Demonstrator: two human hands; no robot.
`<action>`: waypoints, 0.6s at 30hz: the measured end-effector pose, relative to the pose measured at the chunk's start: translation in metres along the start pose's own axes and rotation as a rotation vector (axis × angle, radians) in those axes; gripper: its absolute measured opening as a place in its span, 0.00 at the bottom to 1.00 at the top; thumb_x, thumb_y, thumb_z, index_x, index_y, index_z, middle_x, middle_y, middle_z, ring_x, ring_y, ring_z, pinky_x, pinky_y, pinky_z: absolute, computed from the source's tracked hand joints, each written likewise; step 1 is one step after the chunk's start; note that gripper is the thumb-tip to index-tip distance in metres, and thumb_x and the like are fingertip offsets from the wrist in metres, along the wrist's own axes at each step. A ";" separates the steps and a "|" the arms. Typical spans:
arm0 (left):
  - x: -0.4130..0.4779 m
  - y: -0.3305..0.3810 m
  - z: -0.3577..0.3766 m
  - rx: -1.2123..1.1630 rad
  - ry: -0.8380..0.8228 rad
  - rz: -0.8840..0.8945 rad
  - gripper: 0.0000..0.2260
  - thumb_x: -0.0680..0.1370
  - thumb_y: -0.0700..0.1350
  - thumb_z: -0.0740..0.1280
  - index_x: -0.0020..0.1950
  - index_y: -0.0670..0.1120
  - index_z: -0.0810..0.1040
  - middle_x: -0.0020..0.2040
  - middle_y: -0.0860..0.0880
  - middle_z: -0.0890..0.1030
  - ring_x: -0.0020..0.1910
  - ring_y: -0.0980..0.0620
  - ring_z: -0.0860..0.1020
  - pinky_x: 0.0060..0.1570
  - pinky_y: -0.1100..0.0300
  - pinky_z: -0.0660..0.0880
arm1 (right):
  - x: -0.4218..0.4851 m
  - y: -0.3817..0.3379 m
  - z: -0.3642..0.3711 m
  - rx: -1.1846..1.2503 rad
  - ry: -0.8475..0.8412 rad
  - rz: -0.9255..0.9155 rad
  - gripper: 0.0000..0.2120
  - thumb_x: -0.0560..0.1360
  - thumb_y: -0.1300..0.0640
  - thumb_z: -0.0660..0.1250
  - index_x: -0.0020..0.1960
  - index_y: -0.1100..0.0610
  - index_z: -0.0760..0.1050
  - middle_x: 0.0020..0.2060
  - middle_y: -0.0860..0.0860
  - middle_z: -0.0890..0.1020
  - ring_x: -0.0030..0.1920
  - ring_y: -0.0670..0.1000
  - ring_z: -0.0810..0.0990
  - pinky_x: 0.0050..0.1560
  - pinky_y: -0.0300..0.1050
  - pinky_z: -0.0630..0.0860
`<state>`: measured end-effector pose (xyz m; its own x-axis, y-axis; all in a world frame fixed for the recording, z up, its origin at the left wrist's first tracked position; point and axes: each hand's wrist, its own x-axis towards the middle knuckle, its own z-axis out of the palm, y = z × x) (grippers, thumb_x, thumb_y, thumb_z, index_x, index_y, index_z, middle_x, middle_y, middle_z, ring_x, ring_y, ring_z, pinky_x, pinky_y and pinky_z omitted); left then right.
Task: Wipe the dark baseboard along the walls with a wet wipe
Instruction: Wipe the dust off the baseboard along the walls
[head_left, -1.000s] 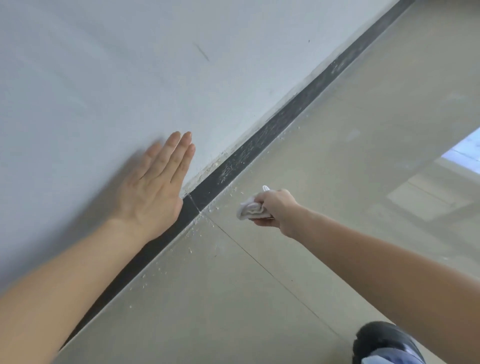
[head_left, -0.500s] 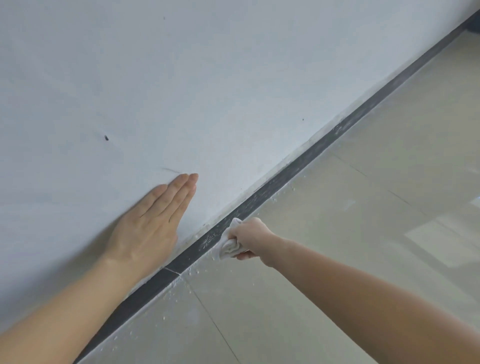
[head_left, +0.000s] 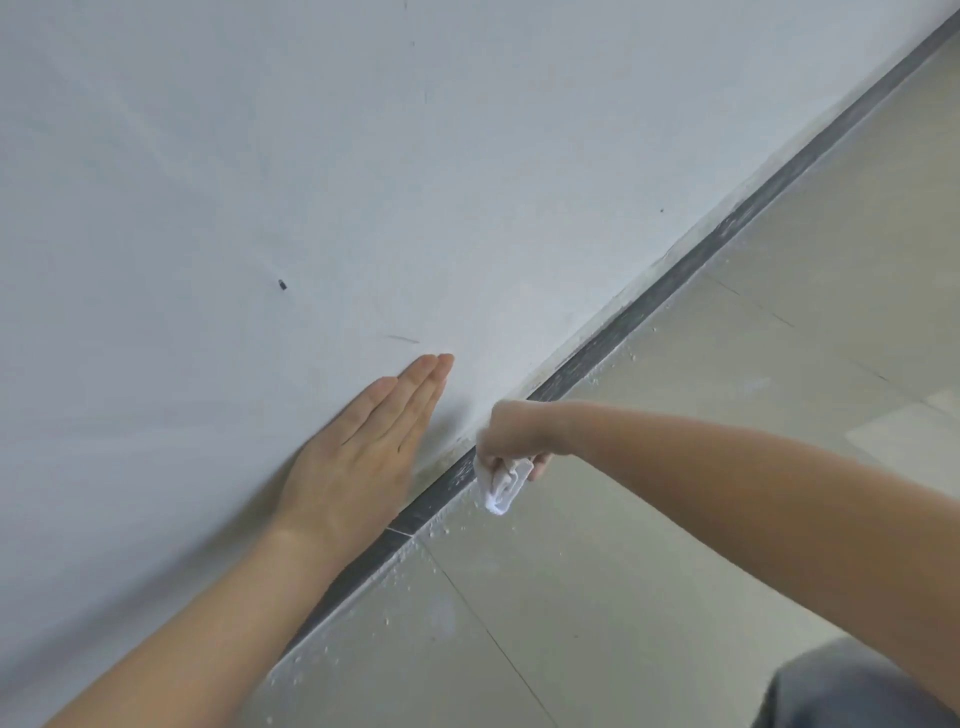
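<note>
The dark baseboard (head_left: 675, 278) runs diagonally from lower left to upper right where the white wall meets the tiled floor; it is speckled with pale dust. My right hand (head_left: 511, 434) is closed around a crumpled white wet wipe (head_left: 501, 488), which hangs below the fist against the baseboard's lower edge. My left hand (head_left: 363, 457) lies flat on the wall just above the baseboard, its fingers straight and close together, holding nothing. My right fist hides a short stretch of the baseboard.
The white wall (head_left: 311, 182) has a small dark mark (head_left: 282, 284) and a thin scratch. White crumbs lie on the beige floor tiles (head_left: 649, 571) along the baseboard. My grey-clad knee (head_left: 852, 691) is at the bottom right.
My right hand with the wipe went up to the baseboard, then slid down-left along it toward my left hand. The view panned up the wall; my left hand stayed flat on it.
</note>
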<state>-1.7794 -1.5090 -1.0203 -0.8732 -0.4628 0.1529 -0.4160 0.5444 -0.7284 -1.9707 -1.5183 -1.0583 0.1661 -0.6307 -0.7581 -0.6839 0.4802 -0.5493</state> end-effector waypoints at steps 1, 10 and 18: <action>0.000 0.000 0.002 0.024 0.007 0.004 0.26 0.78 0.37 0.38 0.77 0.36 0.51 0.78 0.44 0.51 0.77 0.48 0.49 0.75 0.54 0.42 | 0.007 -0.002 0.004 -0.059 -0.001 -0.001 0.11 0.73 0.65 0.60 0.36 0.56 0.78 0.46 0.56 0.73 0.42 0.57 0.75 0.44 0.49 0.81; -0.003 0.003 0.013 0.172 0.037 0.013 0.27 0.78 0.41 0.43 0.77 0.36 0.48 0.78 0.44 0.48 0.76 0.50 0.47 0.73 0.53 0.41 | 0.060 0.029 0.142 0.524 0.006 0.203 0.06 0.70 0.64 0.60 0.43 0.62 0.76 0.32 0.57 0.74 0.25 0.52 0.72 0.28 0.40 0.68; 0.005 0.013 0.013 0.106 0.017 -0.039 0.30 0.76 0.44 0.49 0.77 0.37 0.48 0.78 0.46 0.50 0.76 0.51 0.50 0.73 0.55 0.44 | 0.090 0.041 0.161 1.319 0.081 0.214 0.10 0.73 0.63 0.65 0.53 0.63 0.78 0.42 0.57 0.79 0.35 0.54 0.80 0.34 0.43 0.79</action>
<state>-1.7857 -1.5139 -1.0377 -0.8617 -0.4692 0.1932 -0.4212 0.4491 -0.7880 -1.8690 -1.4567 -1.2053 0.0694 -0.4813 -0.8738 0.5094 0.7702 -0.3838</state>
